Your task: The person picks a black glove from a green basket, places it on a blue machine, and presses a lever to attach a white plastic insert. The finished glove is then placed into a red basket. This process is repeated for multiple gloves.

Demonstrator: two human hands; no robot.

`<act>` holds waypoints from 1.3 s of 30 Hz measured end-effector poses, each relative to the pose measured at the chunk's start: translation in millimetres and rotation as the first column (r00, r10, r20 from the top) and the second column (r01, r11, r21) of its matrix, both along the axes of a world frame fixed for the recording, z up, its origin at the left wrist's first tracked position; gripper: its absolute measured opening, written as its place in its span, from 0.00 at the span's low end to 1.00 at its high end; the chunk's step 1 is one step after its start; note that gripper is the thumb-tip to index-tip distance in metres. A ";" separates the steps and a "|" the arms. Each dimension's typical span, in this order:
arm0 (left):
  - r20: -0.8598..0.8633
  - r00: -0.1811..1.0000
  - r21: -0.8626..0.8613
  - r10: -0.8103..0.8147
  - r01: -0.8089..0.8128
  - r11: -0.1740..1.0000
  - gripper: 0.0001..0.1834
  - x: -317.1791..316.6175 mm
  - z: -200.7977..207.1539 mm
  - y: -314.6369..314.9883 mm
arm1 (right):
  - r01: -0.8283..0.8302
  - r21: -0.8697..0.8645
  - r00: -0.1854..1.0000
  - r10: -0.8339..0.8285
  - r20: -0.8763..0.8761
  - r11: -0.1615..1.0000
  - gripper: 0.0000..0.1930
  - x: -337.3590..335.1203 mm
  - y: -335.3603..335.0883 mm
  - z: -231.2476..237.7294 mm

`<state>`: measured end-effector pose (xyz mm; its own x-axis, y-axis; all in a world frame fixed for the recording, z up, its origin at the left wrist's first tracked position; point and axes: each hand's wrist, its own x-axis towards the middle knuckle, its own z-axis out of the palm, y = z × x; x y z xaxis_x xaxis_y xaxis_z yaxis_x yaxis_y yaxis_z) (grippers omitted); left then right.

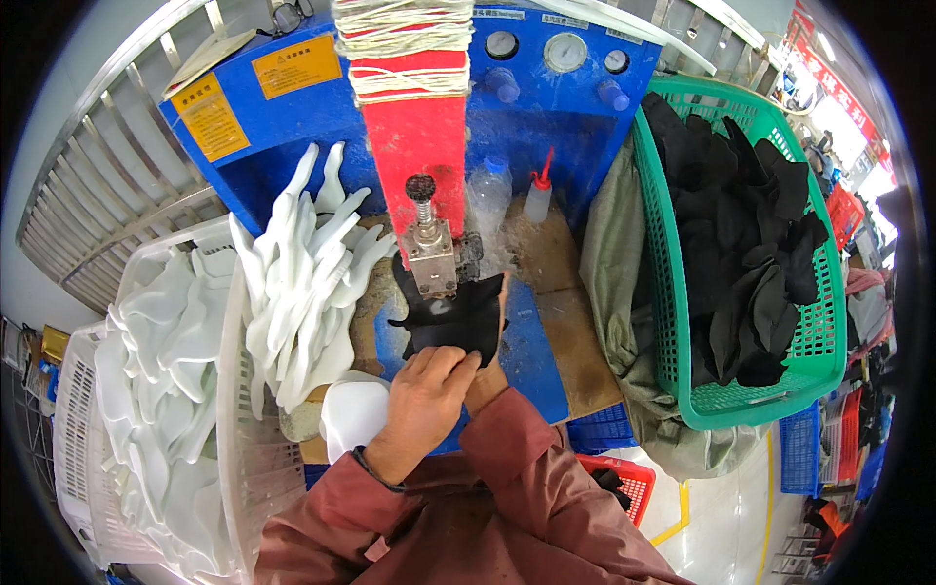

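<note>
A black fabric-like piece lies beneath the metal press head of a red-armed machine. My left hand is closed on the near edge of this piece, with thumb and fingers pressed together. Just right of it, my right hand reaches in behind the black piece. Most of its fingers are hidden, and a thin skin-coloured strip shows along the piece's right edge. A smooth white curved piece sits by my left wrist. Farther left rises a pile of similar long white pieces.
The blue machine body with gauges stands behind. A white basket of white pieces is at left; a green basket of black pieces at right. A red-tipped bottle and a clear bottle stand behind the press head.
</note>
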<state>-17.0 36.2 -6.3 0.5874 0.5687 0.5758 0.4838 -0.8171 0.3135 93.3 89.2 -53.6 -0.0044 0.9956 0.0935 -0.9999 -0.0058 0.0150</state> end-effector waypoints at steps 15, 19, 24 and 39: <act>0.016 0.989 -0.119 -0.146 0.147 0.982 0.14 -2.2 8.4 -32.5 | -0.022 -0.123 0.989 0.039 0.141 0.992 0.37 11.5 -48.0 14.1; 0.021 0.981 -0.161 -0.191 0.192 0.968 0.14 -0.8 9.9 -38.7 | -0.019 -0.178 0.988 0.046 0.147 0.984 0.38 16.9 -62.4 24.6; 0.036 0.981 -0.169 -0.188 0.192 0.967 0.14 -4.8 11.4 -43.7 | -0.118 -0.247 0.976 0.158 0.152 0.962 0.41 15.2 -67.1 13.3; 0.093 0.972 -0.177 -0.215 0.229 0.957 0.15 -1.9 14.4 -43.0 | -0.092 -0.158 0.970 0.124 0.208 0.983 0.40 29.3 -73.0 11.5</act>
